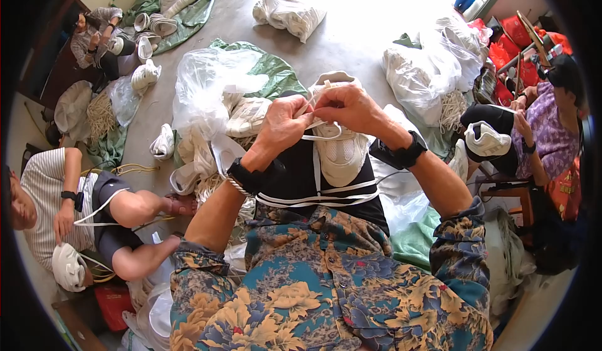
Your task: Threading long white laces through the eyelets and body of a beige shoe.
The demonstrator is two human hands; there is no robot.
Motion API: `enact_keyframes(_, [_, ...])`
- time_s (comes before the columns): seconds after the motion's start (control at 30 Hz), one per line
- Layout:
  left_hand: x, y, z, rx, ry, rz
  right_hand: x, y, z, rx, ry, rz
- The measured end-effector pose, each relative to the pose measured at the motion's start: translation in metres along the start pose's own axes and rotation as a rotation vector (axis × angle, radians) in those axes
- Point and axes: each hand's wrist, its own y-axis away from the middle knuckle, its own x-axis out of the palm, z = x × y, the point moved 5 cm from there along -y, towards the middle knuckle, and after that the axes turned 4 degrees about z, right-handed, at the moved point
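Note:
A cream-coloured sneaker [342, 153] rests on my lap, its toe pointing toward me. White shoelace [320, 138] runs through it, and a long length trails down across my dark trousers [288, 172]. Above the laced part, my left hand [282, 124] pinches the lace between thumb and fingers. Close against it, my right hand [351, 109] is closed on the lace too, fingertips nearly touching the left ones. The fingers partly hide the eyelets. Both wrists carry black bands.
Left of my knees lie a clear plastic bag [207, 90], more shoes [248, 117] and a bundle of laces [210, 188]. Co-workers sit at left [44, 181], far left [94, 40] and right [545, 119], each with shoes. Bagged shoes [288, 15] lie ahead.

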Motion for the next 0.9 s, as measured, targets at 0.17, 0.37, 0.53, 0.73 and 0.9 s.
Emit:
enact_keyframes(0.17, [0.013, -0.016, 0.01, 0.106, 0.048, -0.097, -0.019, 0.008, 0.0, 0.015, 0.355, -0.162])
enact_keyframes(0.37, [0.036, -0.022, 0.015, 0.063, -0.479, -0.295, -0.01, 0.012, -0.015, -0.157, 0.933, -0.206])
enact_keyframes(0.53, [0.039, -0.025, 0.014, 0.081, -0.55, -0.294, -0.007, 0.012, -0.021, -0.13, 0.973, -0.148])
enact_keyframes(0.73, [0.04, -0.029, 0.019, 0.13, -0.512, -0.268, -0.003, 0.014, -0.048, -0.102, 0.736, -0.258])
enact_keyframes(0.9, [0.041, -0.028, 0.02, 0.128, -0.465, -0.261, -0.009, 0.014, -0.049, -0.058, 0.73, -0.152])
